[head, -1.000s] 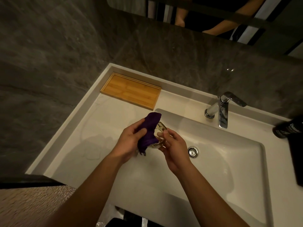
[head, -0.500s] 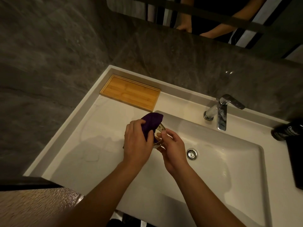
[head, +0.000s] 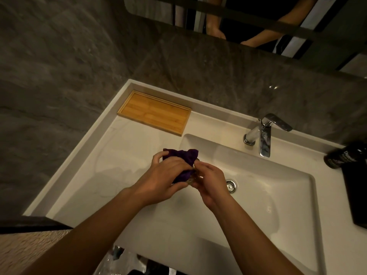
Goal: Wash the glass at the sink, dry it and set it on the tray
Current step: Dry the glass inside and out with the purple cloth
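Over the left rim of the white sink (head: 297, 195), both my hands meet around a small clear glass (head: 191, 181). Only a sliver of the glass shows between them. My left hand (head: 164, 177) presses a dark purple cloth (head: 183, 155) over and around the glass. My right hand (head: 210, 181) grips the glass from the right side. The wooden tray (head: 155, 112) lies flat in the back left corner of the counter, with nothing on it, well apart from my hands.
A chrome faucet (head: 264, 135) stands behind the basin, with no water visibly running. The drain (head: 230, 185) sits just right of my right hand. A dark bottle (head: 345, 157) and a black item (head: 357, 195) occupy the right edge. Grey stone walls surround the counter.
My left hand has turned and closed further over the cloth, which now covers most of the glass. The right hand keeps its grip in about the same place.
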### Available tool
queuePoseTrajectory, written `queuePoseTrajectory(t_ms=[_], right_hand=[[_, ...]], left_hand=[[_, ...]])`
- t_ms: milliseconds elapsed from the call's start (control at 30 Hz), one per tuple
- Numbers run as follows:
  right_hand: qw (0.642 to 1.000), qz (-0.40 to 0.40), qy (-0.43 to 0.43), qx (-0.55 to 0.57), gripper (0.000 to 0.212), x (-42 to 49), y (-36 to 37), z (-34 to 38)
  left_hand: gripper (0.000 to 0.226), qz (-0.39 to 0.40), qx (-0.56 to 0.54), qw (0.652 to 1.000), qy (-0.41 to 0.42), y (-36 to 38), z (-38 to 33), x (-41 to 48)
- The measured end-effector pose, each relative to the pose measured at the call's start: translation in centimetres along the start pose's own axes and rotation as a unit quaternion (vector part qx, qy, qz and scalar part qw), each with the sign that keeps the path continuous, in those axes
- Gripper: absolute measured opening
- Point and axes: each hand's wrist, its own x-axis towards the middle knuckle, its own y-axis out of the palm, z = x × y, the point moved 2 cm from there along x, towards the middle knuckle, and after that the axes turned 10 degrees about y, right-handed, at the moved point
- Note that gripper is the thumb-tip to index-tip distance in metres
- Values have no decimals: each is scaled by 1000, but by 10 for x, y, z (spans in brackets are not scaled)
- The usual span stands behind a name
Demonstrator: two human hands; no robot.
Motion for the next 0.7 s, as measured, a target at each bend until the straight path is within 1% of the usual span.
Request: queuePoseTrajectory(t_ms=[67, 167, 233, 267, 300, 333, 367, 400, 433, 467, 500, 533, 567, 600, 633, 667, 700], right_hand=[[1000, -3, 4, -7, 22, 1, -1, -1], [1000, 3, 14, 10, 24, 1, 0, -1], [1000, 9, 14, 25, 23, 1, 0, -1], [999, 13, 12, 35, 23, 0, 1, -2], [999, 18, 7, 45, 23, 0, 2, -2], [998, 22, 0, 55, 24, 0, 2, -1], [998, 24, -9, 64, 25, 0, 3, 0], [997, 27, -18, 73, 25, 0, 3, 2], [996, 31, -27, 81, 23, -1, 2, 4], [995, 38, -36, 89, 22, -3, 2, 7], [993, 44, -44, 97, 21, -4, 2, 10], [992, 47, -49, 106, 21, -5, 2, 12], [991, 47, -52, 116, 20, -5, 2, 14], [990, 44, -53, 125, 21, -6, 4, 15], [989, 38, -54, 132, 21, -6, 5, 16], [988, 32, -54, 140, 22, -7, 8, 15], [987, 26, -54, 152, 24, -8, 11, 15]], left_hand=[[50, 8, 4, 1000, -9, -2, 0, 2], [51, -11, -46, 999, -11, -2, -3, 5], [61, -24, -106, 992, -64, -4, -7, 9], [65, -44, -162, 981, -96, -7, -8, 11], [66, -85, -224, 964, -118, -10, -9, 13], [62, -148, -269, 943, -132, -15, -10, 14], [56, -224, -290, 919, -146, -19, -8, 13], [49, -304, -306, 886, -169, -23, -7, 11], [42, -374, -334, 839, -210, -23, -3, 8], [36, -424, -385, 776, -264, -21, 0, 6], [32, -452, -453, 701, -316, -15, 4, 3], [29, -457, -530, 617, -359, -7, 8, 1], [27, -444, -608, 534, -385, 2, 10, 0], [27, -419, -669, 472, -391, 9, 10, 0], [30, -397, -706, 445, -383, 13, 7, 1], [36, -382, -729, 436, -363, 14, 2, 3], [44, -371, -749, 436, -334, 16, -3, 5]])
